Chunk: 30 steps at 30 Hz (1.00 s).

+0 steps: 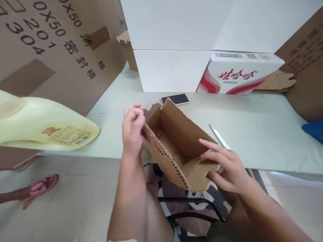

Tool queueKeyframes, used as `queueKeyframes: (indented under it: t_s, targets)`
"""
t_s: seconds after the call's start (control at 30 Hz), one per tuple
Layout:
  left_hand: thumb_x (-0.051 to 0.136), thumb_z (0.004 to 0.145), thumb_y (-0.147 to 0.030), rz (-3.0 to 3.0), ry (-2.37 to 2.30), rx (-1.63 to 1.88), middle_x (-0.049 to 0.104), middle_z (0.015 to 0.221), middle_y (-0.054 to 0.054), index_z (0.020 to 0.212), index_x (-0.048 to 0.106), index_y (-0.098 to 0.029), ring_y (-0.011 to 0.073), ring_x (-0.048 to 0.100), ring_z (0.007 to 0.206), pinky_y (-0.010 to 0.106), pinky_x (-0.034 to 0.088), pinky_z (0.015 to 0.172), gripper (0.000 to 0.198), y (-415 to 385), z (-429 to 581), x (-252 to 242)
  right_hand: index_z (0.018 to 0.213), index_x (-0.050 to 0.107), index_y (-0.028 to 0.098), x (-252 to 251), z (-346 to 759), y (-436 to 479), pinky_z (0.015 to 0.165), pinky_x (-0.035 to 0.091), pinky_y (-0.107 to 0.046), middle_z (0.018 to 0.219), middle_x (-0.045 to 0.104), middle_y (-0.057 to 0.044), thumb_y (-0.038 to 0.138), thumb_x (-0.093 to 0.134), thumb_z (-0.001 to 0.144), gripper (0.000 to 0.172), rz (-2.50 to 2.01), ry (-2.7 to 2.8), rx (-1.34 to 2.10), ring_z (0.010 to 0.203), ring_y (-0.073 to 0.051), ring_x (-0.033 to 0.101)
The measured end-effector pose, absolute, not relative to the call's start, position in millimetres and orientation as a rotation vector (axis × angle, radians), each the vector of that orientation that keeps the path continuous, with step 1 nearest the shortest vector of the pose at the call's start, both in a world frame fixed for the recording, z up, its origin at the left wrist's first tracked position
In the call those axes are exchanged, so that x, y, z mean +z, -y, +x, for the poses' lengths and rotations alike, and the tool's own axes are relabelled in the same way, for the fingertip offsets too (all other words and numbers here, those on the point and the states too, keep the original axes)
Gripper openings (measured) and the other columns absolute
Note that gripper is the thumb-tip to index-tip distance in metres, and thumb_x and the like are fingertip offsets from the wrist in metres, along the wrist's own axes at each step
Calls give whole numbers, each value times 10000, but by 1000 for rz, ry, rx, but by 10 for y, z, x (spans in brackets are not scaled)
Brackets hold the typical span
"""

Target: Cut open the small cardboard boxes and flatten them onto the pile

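Observation:
A small open cardboard box [174, 148], its flaps partly folded up, is held tilted over the table's front edge. My left hand [133, 124] has its fingers curled on the box's far left corner. On the near right end flap, my right hand [227, 164] grips with the thumb below and fingers above, the index finger stretched along the side wall. A phone [178, 99] lies flat just behind the box. To the right rests a white pen-like tool [219, 137], perhaps a utility knife; its near end is behind my right hand.
White boxes [174, 70] and a red-and-white printed carton [234, 77] stand at the back of the table [264, 131]. A pale yellow bottle [50, 122] and a large carton [63, 67] are at left. Another person's sandalled foot [42, 186] is on the floor.

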<state>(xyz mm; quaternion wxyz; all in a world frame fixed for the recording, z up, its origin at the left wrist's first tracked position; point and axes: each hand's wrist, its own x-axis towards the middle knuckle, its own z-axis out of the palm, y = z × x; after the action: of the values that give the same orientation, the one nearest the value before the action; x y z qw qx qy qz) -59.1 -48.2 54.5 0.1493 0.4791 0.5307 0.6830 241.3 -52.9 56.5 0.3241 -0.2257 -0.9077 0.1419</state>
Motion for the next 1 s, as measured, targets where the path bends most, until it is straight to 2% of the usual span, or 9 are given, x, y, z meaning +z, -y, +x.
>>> queueKeyframes:
  t_s: [0.17, 0.23, 0.3, 0.37, 0.47, 0.67, 0.83, 0.93, 1.0]
  targets:
    - [611, 874, -533, 1251, -1233, 2021, 621, 919, 32, 817, 560, -216, 127, 595, 600, 302, 532, 613, 326, 478, -605, 441, 1301, 532, 282, 267, 2298, 487, 598, 565, -329, 1410, 543, -157, 266, 664, 886, 435, -829, 2036, 386, 704, -150, 639]
    - [677, 857, -477, 1355, -1372, 1985, 642, 957, 31, 958, 611, -226, 129, 614, 672, 285, 532, 663, 278, 482, -603, 371, 1450, 409, 340, 167, 2241, 500, 710, 599, -382, 1491, 446, -154, 317, 709, 874, 650, -877, 1900, 424, 836, -184, 657]
    - [739, 819, -418, 1515, -1544, 1916, 649, 1081, 50, 1116, 630, -247, 172, 648, 876, 329, 547, 826, 360, 479, -602, 312, 1545, 259, 362, 122, 2198, 505, 888, 590, -460, 1417, 535, -134, 314, 693, 891, 786, -846, 1862, 564, 1054, -248, 661]
    - [749, 808, -374, 1673, -1664, 1803, 623, 1219, 73, 1199, 651, -266, 228, 622, 1088, 410, 509, 993, 417, 471, -601, 273, 1526, 327, 341, 130, 2174, 500, 1026, 532, -501, 1267, 661, -98, 278, 655, 917, 695, -708, 1968, 706, 1192, -268, 633]
    - [663, 860, -304, 1798, -1708, 1568, 575, 1355, 69, 1060, 765, -283, 265, 563, 1239, 465, 456, 1093, 226, 454, -612, 237, 1308, 595, 276, 177, 2161, 495, 1136, 447, -516, 1222, 703, -93, 360, 603, 944, 374, -456, 2120, 815, 1213, -270, 634]
    - [602, 783, -217, 1602, -1725, 1502, 606, 1366, 28, 887, 830, -302, 280, 551, 1264, 480, 413, 1152, 265, 475, -777, 209, 1326, 564, 251, 80, 2179, 532, 1043, 517, -479, 1351, 596, -146, 399, 498, 994, 370, -679, 1948, 896, 1274, -278, 586]
    - [562, 717, -218, 1141, -1852, 1822, 700, 1234, 83, 850, 804, -196, 297, 535, 1323, 439, 338, 1211, 277, 526, -909, 253, 1351, 530, 231, -80, 2219, 539, 916, 582, -502, 1180, 716, -142, 433, 454, 1015, 399, -1082, 1842, 1340, 1090, -282, 696]
    - [582, 736, -251, 950, -1849, 1935, 709, 1248, 93, 907, 771, -168, 289, 511, 1364, 414, 339, 1210, 268, 495, -879, 243, 1451, 489, 237, -112, 2260, 531, 1081, 495, -552, 1383, 646, -161, 522, 477, 999, 534, -896, 1895, 1518, 1292, -307, 616]
    - [628, 772, -342, 889, -1760, 1894, 722, 1230, 89, 950, 754, -182, 299, 529, 1353, 427, 397, 1170, 270, 461, -825, 186, 1501, 462, 266, -109, 2293, 526, 1208, 342, -566, 1601, 437, -142, 533, 532, 977, 593, -765, 1947, 1376, 1495, -317, 399]
